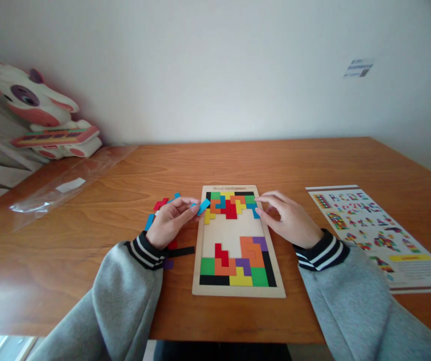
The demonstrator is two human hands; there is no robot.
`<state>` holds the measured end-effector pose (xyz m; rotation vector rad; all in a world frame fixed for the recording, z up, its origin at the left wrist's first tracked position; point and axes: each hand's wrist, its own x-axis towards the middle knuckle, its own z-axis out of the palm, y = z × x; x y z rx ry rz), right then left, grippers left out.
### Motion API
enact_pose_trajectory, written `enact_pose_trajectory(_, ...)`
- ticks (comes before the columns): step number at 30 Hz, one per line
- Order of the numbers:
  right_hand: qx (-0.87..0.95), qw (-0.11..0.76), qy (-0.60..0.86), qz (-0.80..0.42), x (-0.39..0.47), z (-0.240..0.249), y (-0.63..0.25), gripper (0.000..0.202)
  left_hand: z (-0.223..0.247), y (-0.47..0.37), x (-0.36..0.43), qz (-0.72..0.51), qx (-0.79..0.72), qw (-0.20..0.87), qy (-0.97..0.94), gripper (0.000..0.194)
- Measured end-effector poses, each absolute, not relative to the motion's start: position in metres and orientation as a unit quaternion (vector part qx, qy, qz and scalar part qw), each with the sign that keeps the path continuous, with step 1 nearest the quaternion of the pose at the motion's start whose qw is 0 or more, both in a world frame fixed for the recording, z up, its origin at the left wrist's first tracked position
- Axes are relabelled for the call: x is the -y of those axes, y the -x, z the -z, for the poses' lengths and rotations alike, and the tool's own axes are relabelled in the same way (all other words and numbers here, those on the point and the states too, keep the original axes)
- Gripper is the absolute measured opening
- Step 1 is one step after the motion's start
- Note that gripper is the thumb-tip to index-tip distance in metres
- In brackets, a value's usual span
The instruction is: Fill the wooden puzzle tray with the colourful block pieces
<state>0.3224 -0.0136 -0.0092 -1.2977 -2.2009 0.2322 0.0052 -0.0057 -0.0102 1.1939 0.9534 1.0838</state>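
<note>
A wooden puzzle board (239, 291) lies flat on the table, with coloured pieces along its top and bottom and a bare middle. My left hand (171, 220) pinches a light blue piece (203, 207) over the board's upper left edge. At the upper right, my right hand (286, 218) has thumb and forefinger apart beside a blue piece (255, 212) lying in the board. Loose pieces lie left of the board, partly hidden by my left hand, among them a black bar (181, 251) and a red piece (160, 204).
A printed pattern sheet (381, 230) lies on the table (238, 321) at the right. Clear plastic wrap (70, 185) is spread at the left. A cow-shaped toy keyboard (57, 135) stands at the back left by the wall.
</note>
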Motion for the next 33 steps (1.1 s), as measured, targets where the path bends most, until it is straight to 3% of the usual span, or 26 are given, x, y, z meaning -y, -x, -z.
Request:
enact_pose_trajectory(4,0.822,0.283,0.486,-0.085,0.013,0.009,-0.322,0.021,0.013,-0.003,0.005,-0.475,-0.415,0.51,-0.585,0.033)
enact_pose_trajectory(10,0.822,0.286,0.485,-0.085,0.013,0.009,-0.322,0.022,0.003,0.011,0.007,-0.395,-0.312,0.125,-0.855,0.024)
enact_pose_trajectory(14,0.823,0.288,0.481,-0.088,0.014,0.008,-0.321,0.021,-0.006,0.014,0.01,-0.311,-0.202,0.008,-0.929,0.02)
enact_pose_trajectory(23,0.824,0.294,0.476,-0.089,0.014,0.009,-0.32,0.02,-0.003,0.008,0.01,-0.276,-0.152,0.021,-0.949,0.014)
enact_pose_trajectory(28,0.824,0.287,0.48,-0.086,0.014,0.009,-0.32,0.02,-0.002,0.006,0.012,-0.283,-0.136,0.072,-0.947,0.031)
enact_pose_trajectory(33,0.826,0.287,0.477,-0.086,0.014,0.009,-0.319,0.02,-0.003,0.002,0.018,-0.277,-0.148,0.108,-0.943,0.022)
